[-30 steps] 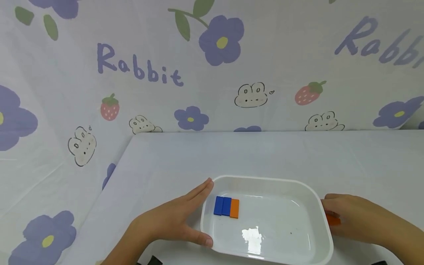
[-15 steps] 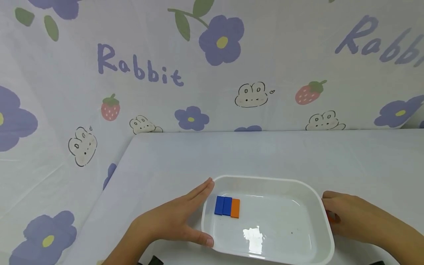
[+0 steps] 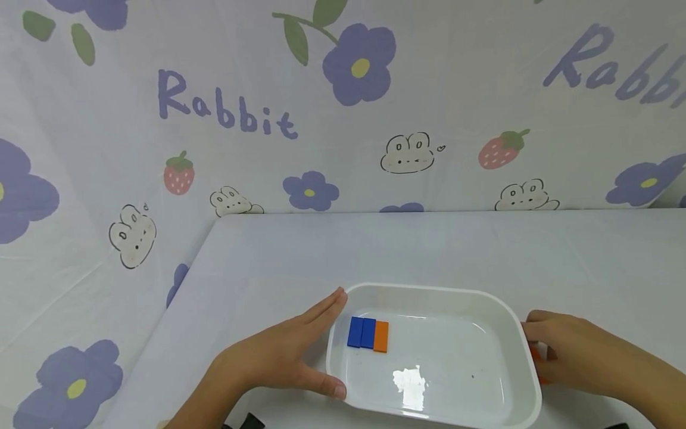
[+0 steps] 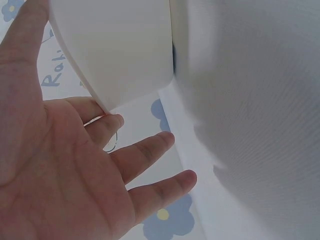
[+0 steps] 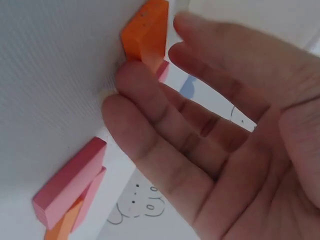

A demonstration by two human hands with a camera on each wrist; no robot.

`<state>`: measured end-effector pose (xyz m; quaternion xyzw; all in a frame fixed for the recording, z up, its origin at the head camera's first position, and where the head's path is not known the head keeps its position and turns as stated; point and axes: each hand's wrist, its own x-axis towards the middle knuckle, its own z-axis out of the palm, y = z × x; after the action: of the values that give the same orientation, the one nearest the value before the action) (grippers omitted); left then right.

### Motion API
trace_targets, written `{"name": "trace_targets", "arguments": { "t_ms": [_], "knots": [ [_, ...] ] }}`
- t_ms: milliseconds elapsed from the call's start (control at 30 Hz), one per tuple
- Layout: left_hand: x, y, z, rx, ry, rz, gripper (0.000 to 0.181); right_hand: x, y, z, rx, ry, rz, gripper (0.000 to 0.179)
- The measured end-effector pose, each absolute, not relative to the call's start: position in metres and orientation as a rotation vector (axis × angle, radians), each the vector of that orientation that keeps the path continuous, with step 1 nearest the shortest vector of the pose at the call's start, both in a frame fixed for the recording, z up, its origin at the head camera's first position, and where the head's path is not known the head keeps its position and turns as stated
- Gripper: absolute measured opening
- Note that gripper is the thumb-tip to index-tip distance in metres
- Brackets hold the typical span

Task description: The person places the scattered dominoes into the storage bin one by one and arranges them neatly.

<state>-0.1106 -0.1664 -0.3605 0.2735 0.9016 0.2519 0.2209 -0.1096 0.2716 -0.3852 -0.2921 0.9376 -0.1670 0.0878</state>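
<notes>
My left hand [image 3: 284, 354] spans the left end of a white tray [image 3: 455, 357], fingers straight at the far corner and thumb at the near one. In the left wrist view, its fingers [image 4: 142, 152] are spread beside the tray wall [image 4: 115, 50]. Inside the tray, two blue tiles [image 3: 361, 332] and an orange tile [image 3: 381, 337] lie side by side. Just outside the right end is my right hand [image 3: 581, 351], fingers loosely bent around an orange block [image 5: 147, 35]. Two fingertips overlap the block's lower end in the right wrist view; a gap shows between it and the other fingertips.
Pink blocks [image 5: 70, 182] and another orange block [image 5: 64, 222] lie on the white table near my right hand. A white cloth backdrop [image 3: 455, 89] with rabbits and flowers stands behind the table. Dark objects [image 3: 250, 422] show at the bottom edge.
My right hand shifts slightly beside the tray, and the orange showing under its fingers changes. The tray sits a touch farther right. My left hand and the tiles inside stay nearly still.
</notes>
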Motion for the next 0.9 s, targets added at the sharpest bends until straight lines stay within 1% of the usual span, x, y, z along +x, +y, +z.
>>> {"name": "trace_targets", "arguments": {
  "t_ms": [133,233,333,567,733,900],
  "knots": [
    [-0.111,-0.166,-0.360,0.760,2.496,0.687,0.126,-0.102,0.272,-0.387,-0.793,2.840,-0.415,0.037],
    [-0.110,-0.166,-0.360,0.766,2.499,0.681,0.126,-0.099,0.272,-0.390,-0.863,2.884,-0.443,0.042],
    [-0.110,-0.166,-0.360,0.763,2.497,0.687,0.126,-0.099,0.272,-0.392,-1.001,2.898,-0.506,0.045],
    [-0.110,-0.165,-0.363,0.755,2.497,0.690,0.126,-0.098,0.272,-0.387,-0.832,2.877,-0.383,0.040],
    [-0.110,-0.165,-0.364,0.753,2.498,0.685,0.126,-0.103,0.276,-0.383,-0.836,2.821,-0.419,0.043],
    [-0.111,-0.165,-0.363,0.754,2.500,0.676,0.125,-0.106,0.278,-0.378,-0.862,2.802,-0.492,0.035]
  ]
}}
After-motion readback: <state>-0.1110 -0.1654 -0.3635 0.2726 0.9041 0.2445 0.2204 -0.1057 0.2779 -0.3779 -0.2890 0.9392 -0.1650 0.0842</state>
